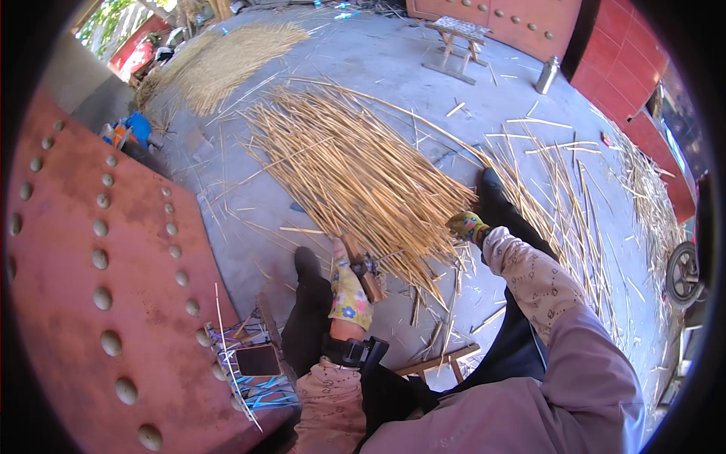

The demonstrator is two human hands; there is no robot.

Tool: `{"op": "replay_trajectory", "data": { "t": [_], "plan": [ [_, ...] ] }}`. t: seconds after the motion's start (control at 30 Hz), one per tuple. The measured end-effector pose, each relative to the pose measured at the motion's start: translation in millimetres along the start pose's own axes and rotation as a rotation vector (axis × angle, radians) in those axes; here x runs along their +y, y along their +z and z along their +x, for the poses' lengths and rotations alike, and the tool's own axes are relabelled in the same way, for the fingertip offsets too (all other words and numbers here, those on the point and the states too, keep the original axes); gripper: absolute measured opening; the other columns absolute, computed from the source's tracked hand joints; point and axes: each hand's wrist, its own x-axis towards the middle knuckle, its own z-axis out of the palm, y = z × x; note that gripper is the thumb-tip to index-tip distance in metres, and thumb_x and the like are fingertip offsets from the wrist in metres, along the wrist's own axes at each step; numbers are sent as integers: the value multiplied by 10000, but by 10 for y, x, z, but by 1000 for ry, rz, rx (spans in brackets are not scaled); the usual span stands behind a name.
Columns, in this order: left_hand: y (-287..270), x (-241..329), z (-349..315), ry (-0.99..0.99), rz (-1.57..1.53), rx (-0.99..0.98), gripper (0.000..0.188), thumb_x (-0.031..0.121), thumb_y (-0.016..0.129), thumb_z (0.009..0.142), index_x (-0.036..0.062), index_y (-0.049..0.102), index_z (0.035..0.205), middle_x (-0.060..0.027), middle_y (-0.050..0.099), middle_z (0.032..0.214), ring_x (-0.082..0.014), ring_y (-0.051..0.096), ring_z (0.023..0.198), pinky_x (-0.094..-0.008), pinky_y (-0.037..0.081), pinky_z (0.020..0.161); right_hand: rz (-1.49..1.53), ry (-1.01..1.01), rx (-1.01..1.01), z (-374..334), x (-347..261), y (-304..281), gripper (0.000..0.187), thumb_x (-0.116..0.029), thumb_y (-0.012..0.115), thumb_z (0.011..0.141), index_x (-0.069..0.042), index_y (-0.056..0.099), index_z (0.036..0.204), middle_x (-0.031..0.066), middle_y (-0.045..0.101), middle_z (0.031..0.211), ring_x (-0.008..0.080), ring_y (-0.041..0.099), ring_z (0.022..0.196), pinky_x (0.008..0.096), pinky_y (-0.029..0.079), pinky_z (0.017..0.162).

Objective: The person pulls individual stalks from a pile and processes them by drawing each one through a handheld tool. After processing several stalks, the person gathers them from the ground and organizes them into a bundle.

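Observation:
My left hand (pixel 351 293), in a flowered glove, is closed at the side of a wooden tool with a metal fitting (pixel 367 271). One finger lies along the wood; the other fingers are partly hidden. A big pile of yellow-brown reed stalks (pixel 363 166) lies slantwise on the floor before me, its near ends beside the tool. At the pile's right end my right hand (pixel 467 225), also gloved, has its fingers curled in at the stalk ends. What it grips is too small to make out. My feet in dark shoes stand on either side of the near end.
Loose stalks (pixel 560 204) litter the floor at right. A pale woven mat of stalks (pixel 234 60) lies far left. A small wooden stool (pixel 458 41) and a metal flask (pixel 547 76) stand at the back. A studded red door (pixel 98 295) is at left, beside a dark-screened object (pixel 258 361) and blue strips.

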Motion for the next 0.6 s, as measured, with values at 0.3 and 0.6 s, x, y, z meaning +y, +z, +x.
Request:
{"op": "replay_trajectory", "data": {
  "t": [0.3, 0.6],
  "plan": [
    [10, 17, -32, 68, 125, -18, 473, 550, 429, 760, 96, 471, 888, -17, 485, 623, -131, 489, 498, -251, 403, 408, 2, 132, 228, 700, -153, 710, 345, -250, 530, 689, -93, 551, 996, 146, 564, 939, 286, 535, 868, 352, 415, 754],
    [-28, 1, 5, -5, 73, -9, 472, 549, 429, 761, 95, 472, 881, -19, 484, 621, -133, 487, 495, -251, 398, 408, -222, 330, 279, 683, -333, 1242, 339, -237, 520, 690, -93, 542, 996, 149, 560, 931, 302, 535, 851, 365, 415, 746]
  ]
}}
